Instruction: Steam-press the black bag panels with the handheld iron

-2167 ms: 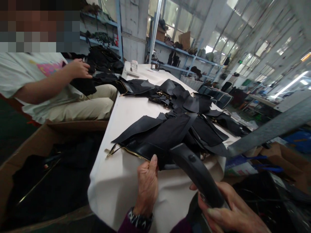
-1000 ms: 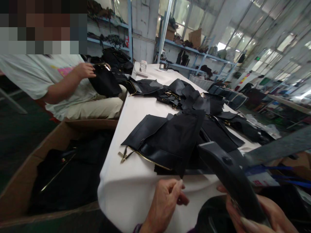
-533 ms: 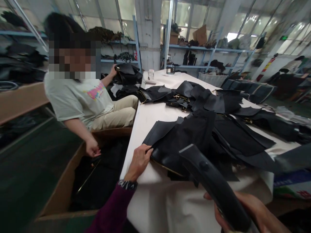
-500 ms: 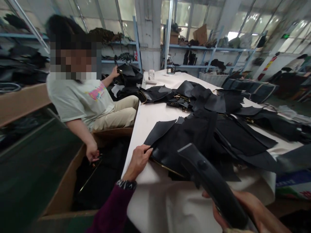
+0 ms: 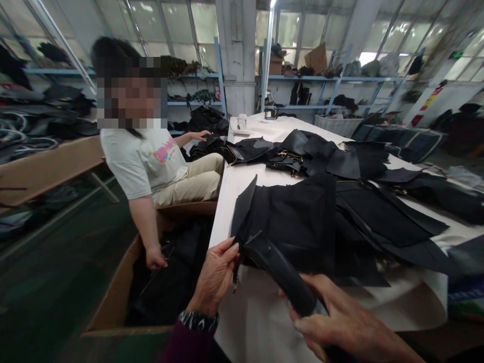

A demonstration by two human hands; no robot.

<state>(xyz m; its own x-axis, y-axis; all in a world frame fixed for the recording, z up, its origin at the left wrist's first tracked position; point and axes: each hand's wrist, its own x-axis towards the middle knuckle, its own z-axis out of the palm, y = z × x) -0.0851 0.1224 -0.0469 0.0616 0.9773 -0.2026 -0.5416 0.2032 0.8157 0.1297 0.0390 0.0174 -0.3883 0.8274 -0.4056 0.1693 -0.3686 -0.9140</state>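
My left hand [image 5: 215, 275] is closed in a pinch on the left edge of a black fabric piece [image 5: 295, 217], which lies on the white-topped table. The pinched edge is lifted and folded up, and a short strip with a gold-coloured metal end hangs below my fingers. My right hand [image 5: 333, 312] is wrapped around a black handheld tool [image 5: 278, 264] with a long curved body and a flat, wide tip. That tip is close to the pinched edge, just right of my left fingers; whether it touches the fabric I cannot tell.
More black pieces with gold zippers [image 5: 291, 156] cover the white table [image 5: 260, 177]. At left a co-worker [image 5: 139, 161] sits with one hand in a cardboard box [image 5: 113, 287] of black pieces. A white cup [image 5: 241, 122] stands at the far end, before blue shelves [image 5: 295, 78].
My right hand has moved the tool left and up, bringing its tip to the fabric's left edge. My left hand has raised and turned that edge. The co-worker's far hand has shifted right.
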